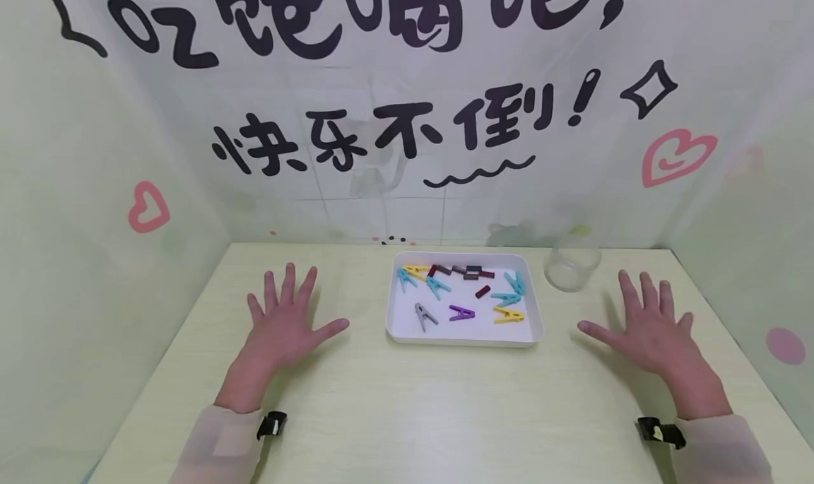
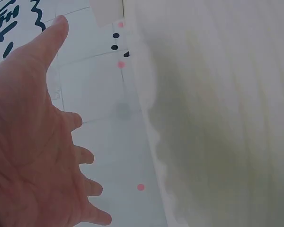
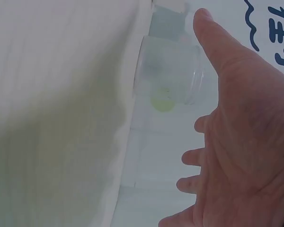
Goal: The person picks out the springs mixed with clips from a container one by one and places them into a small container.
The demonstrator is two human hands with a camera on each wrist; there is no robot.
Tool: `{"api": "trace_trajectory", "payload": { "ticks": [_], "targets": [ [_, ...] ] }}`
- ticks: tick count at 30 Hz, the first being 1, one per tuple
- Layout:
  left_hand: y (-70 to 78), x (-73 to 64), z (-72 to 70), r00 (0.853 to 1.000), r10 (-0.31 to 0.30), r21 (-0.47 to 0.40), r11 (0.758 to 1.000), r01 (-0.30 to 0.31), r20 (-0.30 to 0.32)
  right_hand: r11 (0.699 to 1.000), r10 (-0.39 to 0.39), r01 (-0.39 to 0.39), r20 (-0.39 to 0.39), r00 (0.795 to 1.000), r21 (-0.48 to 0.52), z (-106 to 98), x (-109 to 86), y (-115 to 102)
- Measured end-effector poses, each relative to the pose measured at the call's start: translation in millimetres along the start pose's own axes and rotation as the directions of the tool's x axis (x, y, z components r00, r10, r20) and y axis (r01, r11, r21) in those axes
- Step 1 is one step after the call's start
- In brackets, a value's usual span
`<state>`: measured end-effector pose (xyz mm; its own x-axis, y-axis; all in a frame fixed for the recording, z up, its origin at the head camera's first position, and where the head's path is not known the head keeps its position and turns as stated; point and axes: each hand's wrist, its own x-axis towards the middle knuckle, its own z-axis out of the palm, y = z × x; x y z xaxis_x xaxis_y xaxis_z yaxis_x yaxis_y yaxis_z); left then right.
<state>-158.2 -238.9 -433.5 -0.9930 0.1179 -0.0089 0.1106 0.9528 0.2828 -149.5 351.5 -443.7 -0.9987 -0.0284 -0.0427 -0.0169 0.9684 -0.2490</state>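
My left hand (image 1: pixel 284 332) is spread over the table to the left of a white tray (image 1: pixel 464 342), fingers straight and holding nothing. On the other side my right hand (image 1: pixel 651 332) is spread the same way, near a clear jar (image 1: pixel 573 265). In the tray lie several small clothes pegs, among them a purple peg (image 1: pixel 461 313), a grey peg (image 1: pixel 425 317) and a yellow peg (image 1: pixel 509 315). Teal pegs (image 1: pixel 438 287) lie at both sides. Small dark red and grey pieces (image 1: pixel 483 292) are grouped toward the tray's back. The right wrist view shows the jar (image 3: pixel 168 71) beyond the thumb.
The pale wooden table (image 1: pixel 420 413) ends at a printed curtain (image 1: pixel 394 215) with black lettering, which also hangs along both sides. Each wrist wears a black strap (image 1: pixel 272 424) over a light sleeve (image 1: pixel 219 445).
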Motion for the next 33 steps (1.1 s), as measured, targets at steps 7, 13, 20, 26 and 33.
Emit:
{"api": "trace_trajectory", "payload": {
  "ticks": [7,13,20,26,33],
  "targets": [
    [1.2,1.7,-2.0,0.999,0.025,-0.020,0.999,-0.025,-0.027,0.998,-0.062,0.062,-0.085,0.994,-0.006,-4,-0.4,-1],
    [4.5,4.7,-3.1,0.998,0.045,-0.051,0.998,-0.048,-0.047,0.990,-0.139,0.139,-0.163,0.977,-0.014,-8,1.6,-4],
    [9.5,8.6,-4.8,0.995,0.071,-0.088,0.993,-0.076,-0.065,0.981,-0.192,0.196,-0.213,0.958,-0.003,-17,3.1,-17],
    [16.0,11.9,-4.0,0.993,0.092,-0.160,0.982,-0.102,-0.069,0.971,-0.228,0.239,-0.227,0.947,0.024,-22,5.6,-31],
    [22.0,17.6,1.0,0.993,0.097,-0.255,0.961,-0.110,-0.062,0.956,-0.268,0.287,-0.215,0.939,0.061,-23,11.2,-47]
  ]
}}
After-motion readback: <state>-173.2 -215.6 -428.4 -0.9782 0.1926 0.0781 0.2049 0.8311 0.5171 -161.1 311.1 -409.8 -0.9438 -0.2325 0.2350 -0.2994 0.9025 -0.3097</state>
